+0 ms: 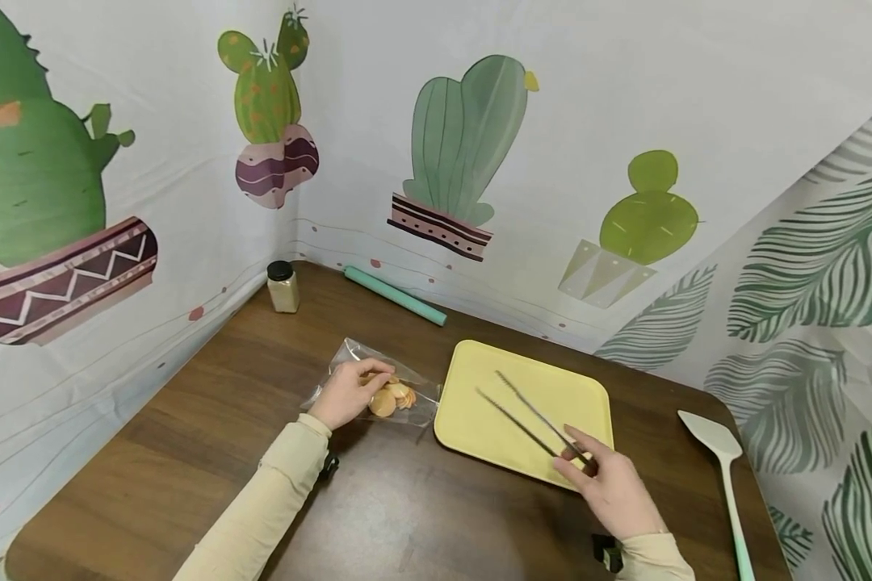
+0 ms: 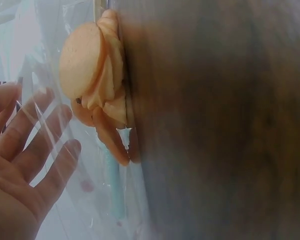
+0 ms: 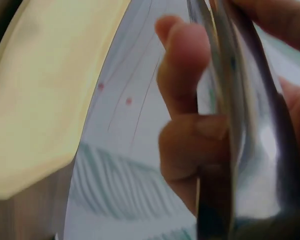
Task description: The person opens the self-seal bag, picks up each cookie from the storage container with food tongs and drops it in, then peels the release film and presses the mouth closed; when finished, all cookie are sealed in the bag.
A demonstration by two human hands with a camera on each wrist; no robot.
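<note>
A white cloth backdrop (image 1: 363,89) fills most of my head view, printed with potted cacti, zigzag-patterned pots and striped leaves. Below it I have the brown wood-grain surface (image 1: 392,500), its corners rounded, with a glossy sheen at the front. A pale yellow tray (image 1: 570,387), rounded at the corners and edged with a low rim, lies right of the middle. To its right I see a spatula (image 1: 714,436) with a flat white blade and a handle turning mint green. Left of the tray lies a clear, crinkled plastic bag (image 1: 356,353), its right end close to the tray's edge.

My left hand (image 1: 343,394) is at the bag; the wrist view shows its grip relaxed, fingers apart behind glossy film. My right hand (image 1: 616,491) has its grip on polished metal tongs (image 3: 265,140), pinched between thumb and fingers, the slender arms spread over the tray. Toward the back lies a smooth mint-green rod (image 1: 396,297), and left of it a jar (image 1: 285,294) with a black lid and pale contents. Smallest are the round, thin, orange-tan biscuits (image 1: 383,403), bunched overlapping inside the bag.
</note>
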